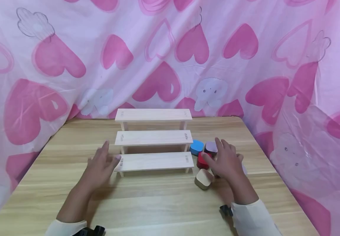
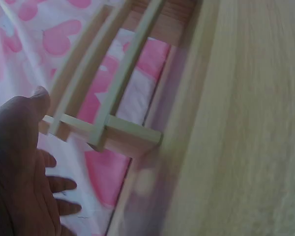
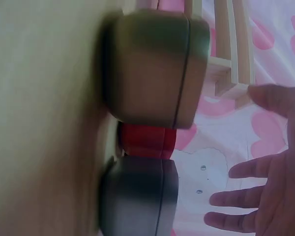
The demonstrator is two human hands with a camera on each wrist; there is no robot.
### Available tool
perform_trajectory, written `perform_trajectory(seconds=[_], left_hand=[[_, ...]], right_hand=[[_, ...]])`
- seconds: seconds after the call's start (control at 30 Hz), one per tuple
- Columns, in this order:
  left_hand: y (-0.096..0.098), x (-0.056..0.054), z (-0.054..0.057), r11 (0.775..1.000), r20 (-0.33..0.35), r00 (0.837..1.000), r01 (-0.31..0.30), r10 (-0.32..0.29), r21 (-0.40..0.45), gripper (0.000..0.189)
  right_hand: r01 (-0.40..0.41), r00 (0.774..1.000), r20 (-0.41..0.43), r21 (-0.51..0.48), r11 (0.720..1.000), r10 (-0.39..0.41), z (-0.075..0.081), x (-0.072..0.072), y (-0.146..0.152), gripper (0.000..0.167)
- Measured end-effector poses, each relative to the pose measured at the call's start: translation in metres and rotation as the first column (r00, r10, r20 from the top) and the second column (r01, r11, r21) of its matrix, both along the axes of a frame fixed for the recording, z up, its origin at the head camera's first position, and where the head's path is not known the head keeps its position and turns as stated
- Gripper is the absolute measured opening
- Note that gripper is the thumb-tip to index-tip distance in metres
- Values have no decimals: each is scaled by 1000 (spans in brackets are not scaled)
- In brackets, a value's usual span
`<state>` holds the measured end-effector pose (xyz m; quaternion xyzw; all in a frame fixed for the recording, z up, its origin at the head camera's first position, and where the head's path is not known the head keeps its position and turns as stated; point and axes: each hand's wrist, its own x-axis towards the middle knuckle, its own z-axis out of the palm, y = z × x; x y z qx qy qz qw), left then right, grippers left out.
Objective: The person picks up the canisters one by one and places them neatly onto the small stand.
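Two pale sleeves (image 1: pixel 254 216) at bottom. One three-tier shelf (image 1: pixel 153 137), plain wood, mid-frame. Left hand (image 1: pixel 97 168), left of it, fingers spread, holding nothing; right hand (image 1: pixel 226 160), centre right, likewise ungripping. Four rounded boxes counted beside it: blue box (image 1: pixel 197 146), lilac box (image 1: pixel 211 147), red box (image 1: pixel 202 163), beige box (image 1: pixel 204 179); possibly more, hand obstructs. Tabletop (image 1: pixel 152 203) offers room lower centre; right edge slants beyond boxes.

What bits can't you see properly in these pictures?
- Head view: most of the pale block is hidden by the right hand, so its shape can't be told.
- Right wrist view: the gold block is blurred, so small marks can't be made out.
- Right wrist view: the bottom edge cuts off the dark block.
- Left wrist view: the top edge cuts off the lowest shelf.
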<state>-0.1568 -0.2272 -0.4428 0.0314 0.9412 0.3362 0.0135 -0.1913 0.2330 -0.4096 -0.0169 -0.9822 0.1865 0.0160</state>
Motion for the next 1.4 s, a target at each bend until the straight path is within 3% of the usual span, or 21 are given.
perform_trajectory(seconds=[0.27,0.57,0.77,0.93,1.23,1.4], left_hand=[[-1,-20,-8,994,22,999,38,-41,103,82],[2,-23,-16,981,100,995,-11,-9,196,75],[9,-21,-22,985,148,989,-22,-4,174,80],[10,-20,-21,987,169,986,-32,5,159,83],[14,-25,-19,988,140,990,-56,36,147,81],[19,-26,-20,992,106,994,-38,26,119,78]], right_hand=[[63,996,58,-32,997,-62,4,-16,5,93],[-13,991,132,-5,1000,13,12,-32,10,89],[-41,965,255,-68,997,57,18,-40,22,88],[-77,943,315,-102,992,106,16,-54,31,85],[-140,909,383,-93,986,166,15,-70,41,83],[-160,888,420,-98,982,187,15,-77,48,86]])
